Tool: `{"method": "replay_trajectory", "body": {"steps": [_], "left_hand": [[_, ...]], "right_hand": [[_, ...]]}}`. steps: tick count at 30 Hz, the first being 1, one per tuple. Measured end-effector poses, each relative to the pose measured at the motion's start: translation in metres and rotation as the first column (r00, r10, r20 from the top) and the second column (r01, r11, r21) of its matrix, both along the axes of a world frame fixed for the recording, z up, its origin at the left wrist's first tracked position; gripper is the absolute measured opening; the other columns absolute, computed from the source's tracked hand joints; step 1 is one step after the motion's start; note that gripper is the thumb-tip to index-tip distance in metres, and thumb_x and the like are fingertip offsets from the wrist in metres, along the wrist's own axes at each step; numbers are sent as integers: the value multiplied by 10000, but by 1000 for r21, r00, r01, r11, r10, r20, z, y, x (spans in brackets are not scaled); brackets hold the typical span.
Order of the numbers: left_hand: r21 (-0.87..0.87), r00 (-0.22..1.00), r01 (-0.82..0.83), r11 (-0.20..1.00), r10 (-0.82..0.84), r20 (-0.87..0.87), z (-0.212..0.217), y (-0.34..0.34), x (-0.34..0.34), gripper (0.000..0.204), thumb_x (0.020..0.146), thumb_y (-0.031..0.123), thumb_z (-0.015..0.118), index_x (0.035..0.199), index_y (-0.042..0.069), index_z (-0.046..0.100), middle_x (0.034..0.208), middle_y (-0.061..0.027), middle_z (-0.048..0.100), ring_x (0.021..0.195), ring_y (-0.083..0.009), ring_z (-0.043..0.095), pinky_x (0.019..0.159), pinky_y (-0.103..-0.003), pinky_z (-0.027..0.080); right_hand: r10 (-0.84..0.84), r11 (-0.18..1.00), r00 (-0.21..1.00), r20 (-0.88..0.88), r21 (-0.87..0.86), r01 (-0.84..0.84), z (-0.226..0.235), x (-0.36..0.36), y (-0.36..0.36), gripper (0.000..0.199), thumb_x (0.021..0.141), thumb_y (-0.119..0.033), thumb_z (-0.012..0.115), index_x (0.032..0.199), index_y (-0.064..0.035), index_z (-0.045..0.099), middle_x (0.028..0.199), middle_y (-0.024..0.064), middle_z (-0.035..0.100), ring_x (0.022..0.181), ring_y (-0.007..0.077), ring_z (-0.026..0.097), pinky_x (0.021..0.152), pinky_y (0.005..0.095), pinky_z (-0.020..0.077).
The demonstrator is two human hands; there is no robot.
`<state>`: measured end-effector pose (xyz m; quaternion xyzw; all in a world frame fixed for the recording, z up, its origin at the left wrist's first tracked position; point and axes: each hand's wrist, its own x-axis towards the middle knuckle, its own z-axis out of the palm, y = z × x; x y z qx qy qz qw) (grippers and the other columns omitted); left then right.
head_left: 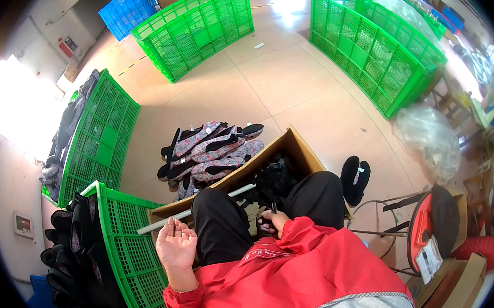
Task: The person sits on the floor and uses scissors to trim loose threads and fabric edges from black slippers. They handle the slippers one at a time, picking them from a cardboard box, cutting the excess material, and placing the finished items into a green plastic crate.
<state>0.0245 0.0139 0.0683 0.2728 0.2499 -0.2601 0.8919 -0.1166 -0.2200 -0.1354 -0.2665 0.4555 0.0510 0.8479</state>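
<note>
My left hand (176,246) is raised palm up beside the green crate, its fingers loosely bent and apart, with nothing in it. Between my knees, my right hand (274,222) is closed around a small dark pointed tool (274,206), too small to name surely. Below and ahead of it is a cardboard box (295,143) with black scraps (277,179) inside. A pale rod (165,221) lies across the box's left part, its end near my left hand. Beyond the box, floral slippers with black soles (218,152) lie heaped on the floor.
Black slippers (84,228) fill a green crate (132,243) at my left; another crate (102,138) holds grey items. Large green crates (195,36) (374,54) stand ahead. Black slippers (354,180) lie right of the box, near a round stool (440,222) and plastic bags (428,138).
</note>
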Motion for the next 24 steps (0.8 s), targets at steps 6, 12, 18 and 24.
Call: {"method": "replay_trajectory", "body": {"steps": [6, 12, 18, 24], "left_hand": [[36, 1000, -12, 999, 11, 20, 6, -4, -2, 207, 882, 157, 590, 1070, 72, 605, 974, -27, 607, 844, -192, 572, 743, -352, 482], [40, 1000, -19, 999, 19, 9, 5, -3, -2, 205, 881, 161, 596, 1067, 73, 605, 971, -26, 607, 843, -192, 573, 743, -349, 481], [16, 1000, -2, 1000, 1, 13, -2, 0, 0, 222, 897, 169, 581, 1096, 70, 587, 968, -39, 637, 859, -210, 602, 765, -371, 480], [21, 1000, 2, 1000, -2, -10, -3, -1, 0, 228, 893, 166, 584, 1100, 73, 590, 953, -37, 632, 857, -207, 600, 762, -369, 479]], "right_hand": [[-3, 1000, 1000, -1, -4, 3, -5, -1, 0, 78, 935, -132, 506, 940, -128, 584, 816, 48, 647, 550, 97, 508, 393, 203, 309], [19, 1000, 1000, 2, -14, -19, 0, -1, -1, 78, 937, -136, 509, 958, -120, 582, 819, 54, 648, 549, 101, 516, 396, 205, 319], [21, 1000, 1000, 8, -14, -21, -4, -1, -1, 77, 940, -126, 503, 950, -120, 579, 831, 65, 646, 540, 107, 512, 387, 206, 316], [13, 1000, 1000, 16, -7, -13, -6, 0, -1, 81, 942, -122, 498, 951, -114, 577, 835, 73, 645, 544, 111, 515, 391, 204, 318]]}}
